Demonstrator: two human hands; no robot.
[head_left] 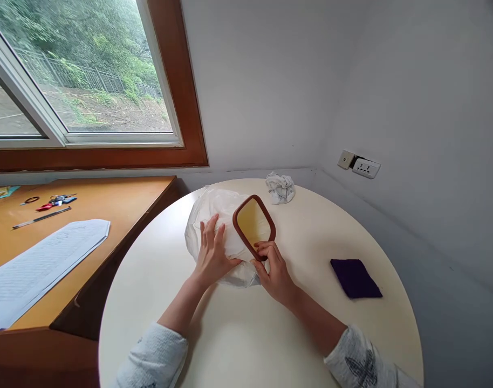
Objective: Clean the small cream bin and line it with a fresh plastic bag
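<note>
Pale fabric sleeves sit nearest. The right hand pinches a brown-framed, rounded-rectangular mirror just ahead, apparently supporting it; the left hand splays over a translucent white plastic bag, perhaps steadying it.

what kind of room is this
Probably a small study or home office corner: a wooden desk holds written papers and a pen, and a window looks out on greenery, though it could be a dorm room.

Brown-rimmed mirror, tilted, white plastic bag, crumpled
</note>
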